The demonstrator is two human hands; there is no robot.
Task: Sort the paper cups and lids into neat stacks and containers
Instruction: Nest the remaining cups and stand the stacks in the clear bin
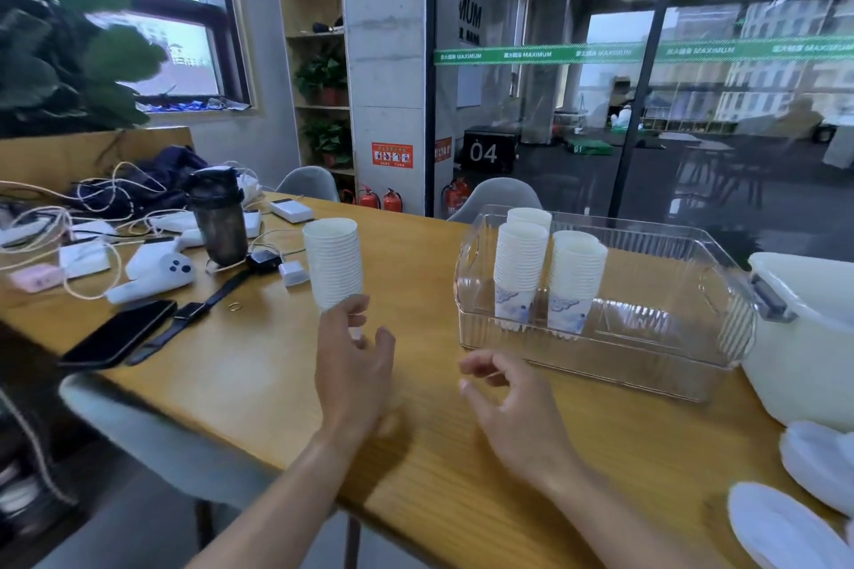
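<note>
Clutter sits at the far left of the wooden table (259, 383): white cables (55, 217), a pink little box (36, 278), a black phone (118, 333) lying flat, a watch with a dark strap (217, 291) and a dark shaker bottle (219, 217) standing up. Next I see a tall stack of white paper cups (333, 262) standing on the table, out of any box. My left hand (353, 365) is at the bottom of that stack, with the thumb and fingers curled round the lowest cups, though the blur keeps me from seeing how tight the grip is. My right hand (510, 407) hangs just over the table, near the front of the clear box, fingers loosely bent and holding nothing. Then comes the clear plastic bin (647, 337) with ribbed walls. Inside it, at its left end, three cup stacks stand upright: a front-left stack (518, 273) and a front-right stack (575, 282), both with blue pictures on the bottom cup, and a back stack (529, 215) peeking up behind them. The stacks stand close together, and I cannot tell if they touch. To the right, just beside the bin, is a big white tub (813, 347) with a grey handle clip; I cannot see what is in it. At the far right edge, near me, white lids (781, 527) lie on the table in a loose pile.
</note>
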